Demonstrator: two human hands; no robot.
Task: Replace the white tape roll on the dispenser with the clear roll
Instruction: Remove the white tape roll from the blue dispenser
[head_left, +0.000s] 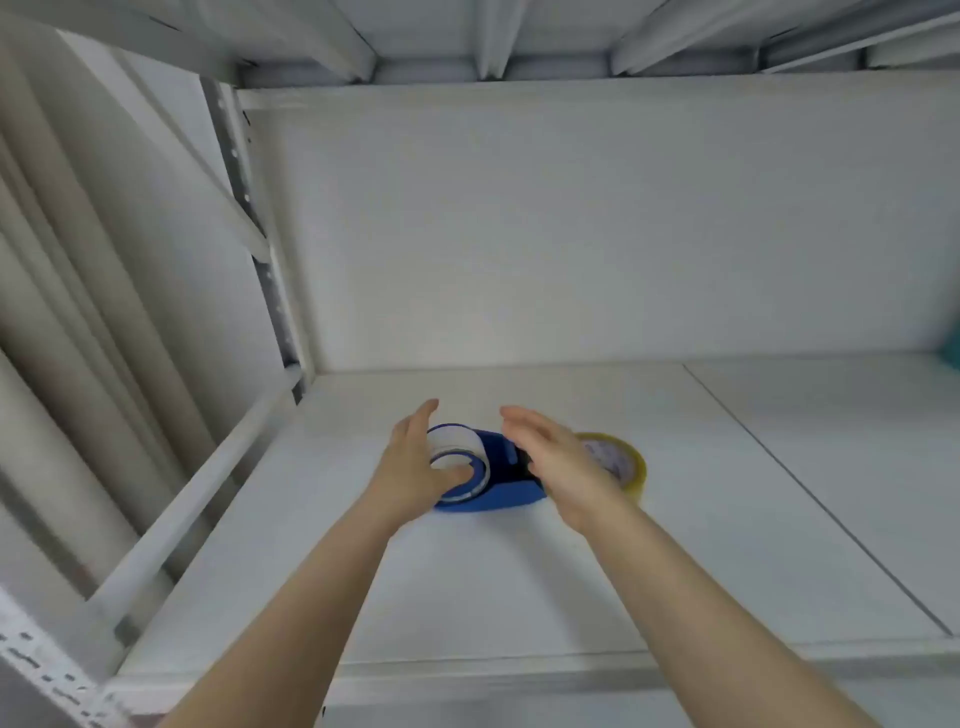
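White roll (460, 464) on blue dispenser (498, 478), left hand (415, 470) gripping it; right hand (558, 457) spread.

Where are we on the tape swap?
Nothing looks done yet: the white roll still sits on the blue dispenser. In hand: the left hand has its thumb on that roll; the right hand hovers open over the dispenser's other end. Left: pull the white roll off and fit the yellowish clear roll lying on the shelf behind the right hand.
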